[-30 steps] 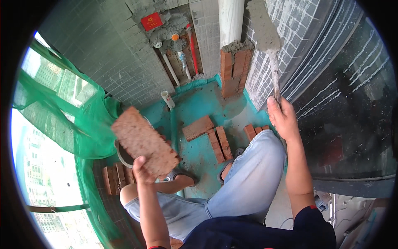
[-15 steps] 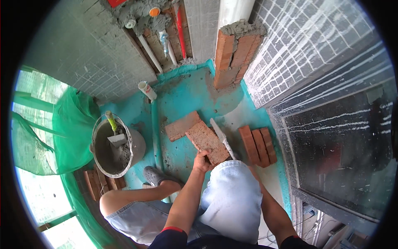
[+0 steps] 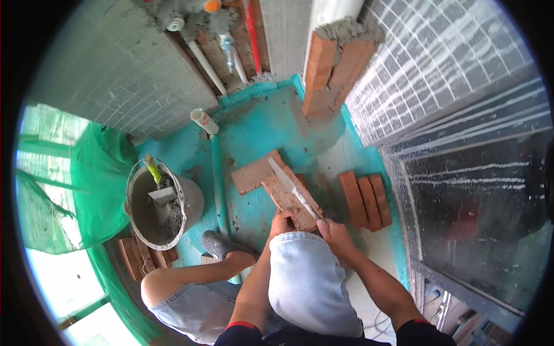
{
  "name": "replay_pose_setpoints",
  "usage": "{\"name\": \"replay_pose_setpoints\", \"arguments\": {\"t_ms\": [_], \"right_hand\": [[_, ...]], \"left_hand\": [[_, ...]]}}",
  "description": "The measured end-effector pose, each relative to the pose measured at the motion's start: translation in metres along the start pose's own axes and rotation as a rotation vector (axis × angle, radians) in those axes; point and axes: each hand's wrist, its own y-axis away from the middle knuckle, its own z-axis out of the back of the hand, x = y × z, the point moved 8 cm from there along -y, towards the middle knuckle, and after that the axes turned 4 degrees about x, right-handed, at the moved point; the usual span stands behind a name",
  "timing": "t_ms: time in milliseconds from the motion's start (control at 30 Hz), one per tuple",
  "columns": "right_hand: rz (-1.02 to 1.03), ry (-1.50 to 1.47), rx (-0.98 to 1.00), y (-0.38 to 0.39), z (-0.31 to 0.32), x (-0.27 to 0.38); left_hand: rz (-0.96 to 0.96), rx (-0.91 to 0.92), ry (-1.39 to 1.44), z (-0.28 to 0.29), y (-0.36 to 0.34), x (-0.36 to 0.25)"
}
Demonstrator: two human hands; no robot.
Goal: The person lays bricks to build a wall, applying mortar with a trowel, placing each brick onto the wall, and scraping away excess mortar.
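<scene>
My left hand (image 3: 281, 221) grips the near end of a red brick (image 3: 284, 196), which lies low over the teal floor in front of my knee. My right hand (image 3: 334, 235) holds the handle of a trowel (image 3: 292, 187). The trowel's long blade rests across the top face of that brick. Another brick (image 3: 251, 173) lies flat on the floor just beyond, touching the held one. Both forearms reach in from the lower edge, on either side of my bent knee in light jeans.
A bucket of grey mortar (image 3: 163, 206) with a small trowel stands at the left. Three bricks (image 3: 364, 198) lie side by side at the right. A partly built brick column (image 3: 333, 72) topped with mortar stands in the corner. Pipes (image 3: 204, 60), green netting (image 3: 98, 173) and stacked bricks (image 3: 142, 257) surround.
The brick came down from raised at the left to low over the floor. My right hand brought the trowel down from the column top onto the brick. The view tilted downward.
</scene>
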Motion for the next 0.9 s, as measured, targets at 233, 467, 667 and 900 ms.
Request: {"name": "replay_pose_setpoints", "arguments": {"t_ms": [233, 467, 667, 900], "right_hand": [[-0.116, 0.106, 0.066, -0.004, -0.021, -0.037], [0.098, -0.051, -0.156, 0.012, 0.01, -0.017], [-0.074, -0.02, 0.043, 0.006, -0.003, -0.019], [-0.123, 0.102, 0.076, -0.012, -0.013, -0.029]], "left_hand": [[0.105, 0.097, -0.012, 0.03, -0.024, 0.018], [0.195, 0.147, -0.019, -0.003, -0.005, 0.028], [0.087, 0.13, 0.056, 0.02, -0.002, 0.024], [0.256, 0.106, -0.028, 0.004, -0.002, 0.024]]}}
